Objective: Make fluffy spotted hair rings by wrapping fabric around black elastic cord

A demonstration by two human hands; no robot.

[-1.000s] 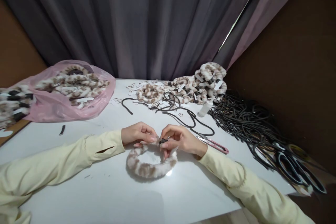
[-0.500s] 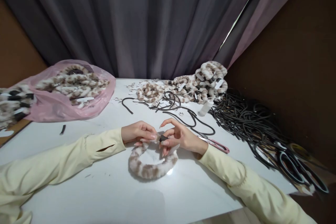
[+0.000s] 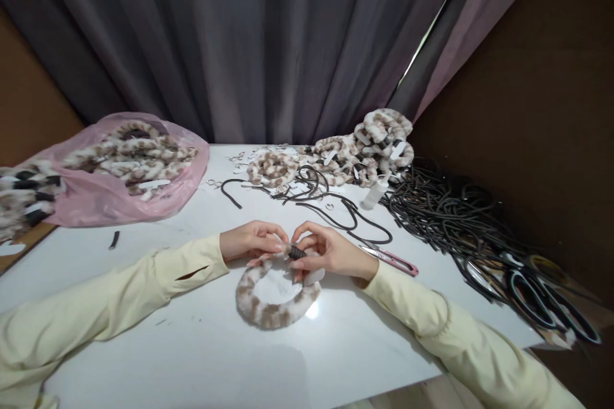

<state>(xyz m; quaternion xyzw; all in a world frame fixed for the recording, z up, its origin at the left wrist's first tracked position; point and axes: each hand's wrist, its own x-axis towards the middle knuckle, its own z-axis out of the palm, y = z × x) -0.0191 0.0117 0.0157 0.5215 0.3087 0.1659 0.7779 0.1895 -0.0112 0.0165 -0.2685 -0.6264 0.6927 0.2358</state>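
I keep my left hand (image 3: 253,240) pinched on the furry ring (image 3: 271,315), seemingly steadying it, my right hand (image 3: 338,253) pinching its black wrapping (image 3: 297,254).

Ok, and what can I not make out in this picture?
In the head view:
White-and-brown fluffy ring: top partly hidden by left hand and right hand.
White plastic bottle: any print too small.
Fluffy white-and-brown pile, far left: cut off by left edge.

Fluffy mottled ring (image 3: 275,313), glossy white tabletop (image 3: 192,345), thin pink plastic bag (image 3: 177,201), matt cloth curtain (image 3: 240,45)
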